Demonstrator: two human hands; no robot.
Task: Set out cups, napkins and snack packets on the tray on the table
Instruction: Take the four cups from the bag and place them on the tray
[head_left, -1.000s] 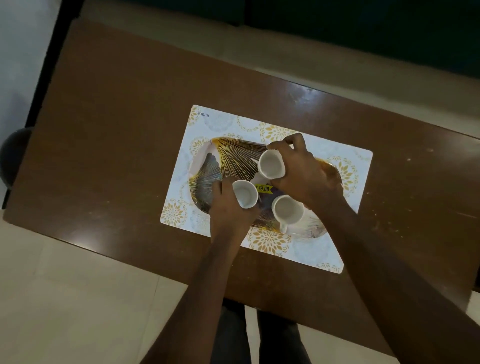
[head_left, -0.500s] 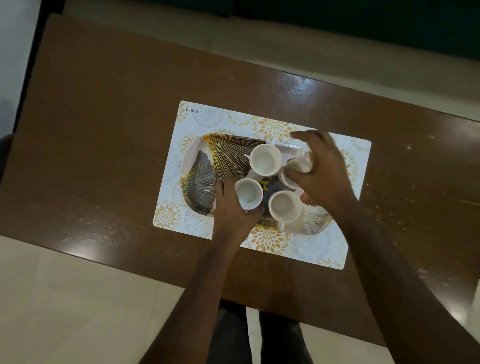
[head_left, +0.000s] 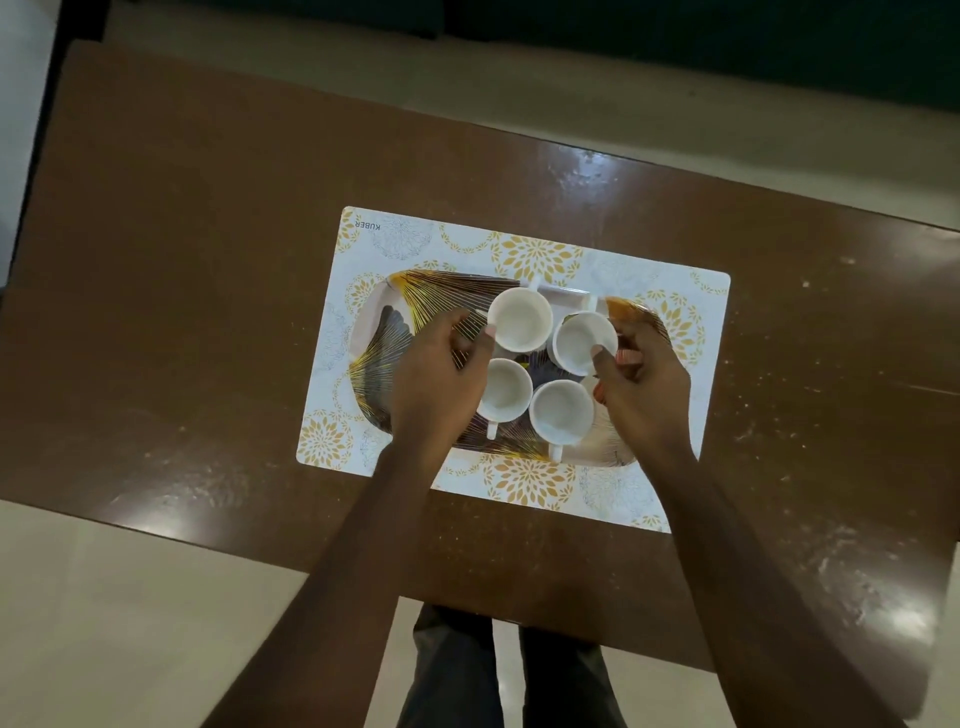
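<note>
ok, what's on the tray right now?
Four empty white cups clustered mid-tray, left hand and right hand at them. No napkins or packets visible; the hands cover part of the tray.

A single head-worn camera is looking almost straight down from above the near edge of the table (head_left: 208, 260), facing forward. It is sitting high enough to be taking in the whole mat (head_left: 613, 499), most of the tabletop, both forearms, the floor (head_left: 104, 597) and the person's legs (head_left: 457, 675) below.

arms: bare, no sleeves | left hand (head_left: 434, 387), right hand (head_left: 641, 395): no rings | trousers (head_left: 457, 675): dark
</note>
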